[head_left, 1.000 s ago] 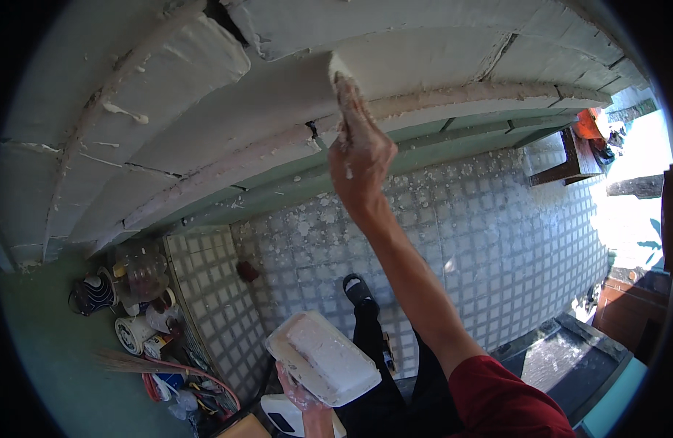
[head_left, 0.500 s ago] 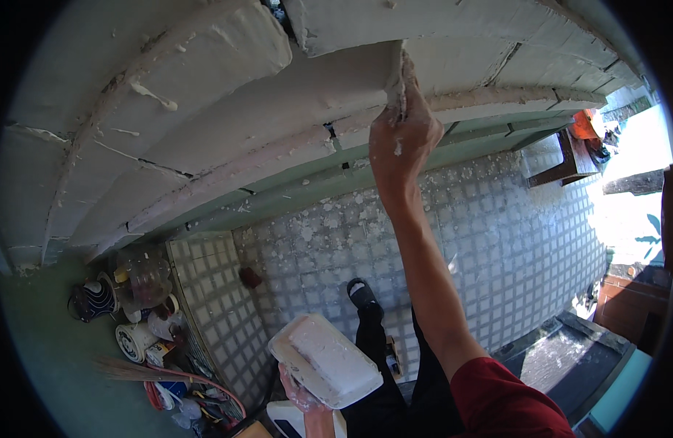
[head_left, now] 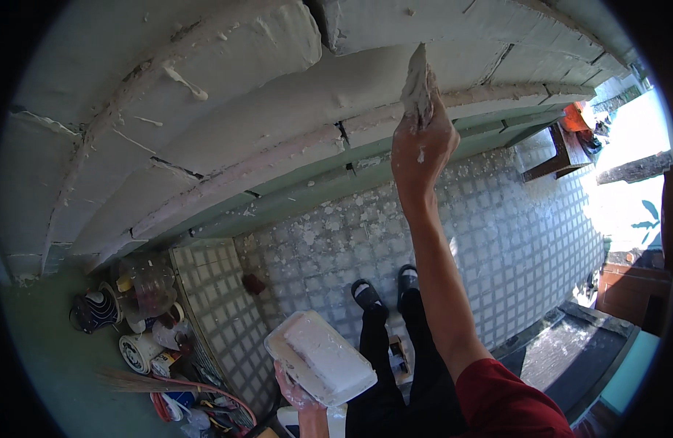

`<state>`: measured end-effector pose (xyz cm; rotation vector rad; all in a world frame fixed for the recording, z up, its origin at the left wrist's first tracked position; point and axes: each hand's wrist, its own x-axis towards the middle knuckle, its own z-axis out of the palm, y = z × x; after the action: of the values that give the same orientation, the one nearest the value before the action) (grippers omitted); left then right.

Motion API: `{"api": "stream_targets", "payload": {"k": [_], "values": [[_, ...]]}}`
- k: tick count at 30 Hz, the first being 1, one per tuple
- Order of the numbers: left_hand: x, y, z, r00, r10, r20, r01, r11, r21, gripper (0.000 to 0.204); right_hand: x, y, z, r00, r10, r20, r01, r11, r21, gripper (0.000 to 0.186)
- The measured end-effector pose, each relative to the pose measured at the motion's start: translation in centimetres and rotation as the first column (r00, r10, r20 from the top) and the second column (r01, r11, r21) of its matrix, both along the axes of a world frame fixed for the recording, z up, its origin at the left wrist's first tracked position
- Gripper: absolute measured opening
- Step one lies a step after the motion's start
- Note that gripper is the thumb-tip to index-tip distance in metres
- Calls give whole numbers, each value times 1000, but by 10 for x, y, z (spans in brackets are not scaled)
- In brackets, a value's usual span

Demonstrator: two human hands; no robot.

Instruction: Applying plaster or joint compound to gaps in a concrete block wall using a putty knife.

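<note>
My right hand is raised at the end of an outstretched arm, fingers closed round a putty knife smeared with white putty. The blade's tip touches or nearly touches the underside of a plastered ledge; I cannot tell which. Putty also spots the back of that hand. Low in the view, my left hand grips a white rectangular plastic tub by its near left side. White putty coats the inside of the tub. The left hand's fingers are partly hidden beneath it.
Stepped plastered mouldings with dark gaps run across the top. White spatters dot the tiled floor. Bottles, buckets and a broom crowd the left. A wooden bench stands far right, a dark-topped table near right.
My right hand and the putty knife have shifted right in the view, and the blade now shows more of its coated face. The tub stays in my left hand. Both feet now show.
</note>
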<state>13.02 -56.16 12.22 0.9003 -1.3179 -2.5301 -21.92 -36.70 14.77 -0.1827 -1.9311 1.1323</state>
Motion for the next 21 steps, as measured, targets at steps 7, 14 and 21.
{"api": "stream_targets", "payload": {"k": [7, 14, 21], "values": [[13, -9, 1, 959, 203, 200, -247, 942, 228, 61, -23, -82, -2, 996, 17, 83, -27, 992, 120, 51], [37, -12, 25, 886, 348, 306, -403, 904, 141, 63, -7, -196, 4, 979, 197, 57, -192, 978, -79, 64], [52, -25, 29, 876, 387, 288, -434, 893, 120, 66, 30, -233, -8, 904, 423, -69, -424, 905, -9, 64]]}}
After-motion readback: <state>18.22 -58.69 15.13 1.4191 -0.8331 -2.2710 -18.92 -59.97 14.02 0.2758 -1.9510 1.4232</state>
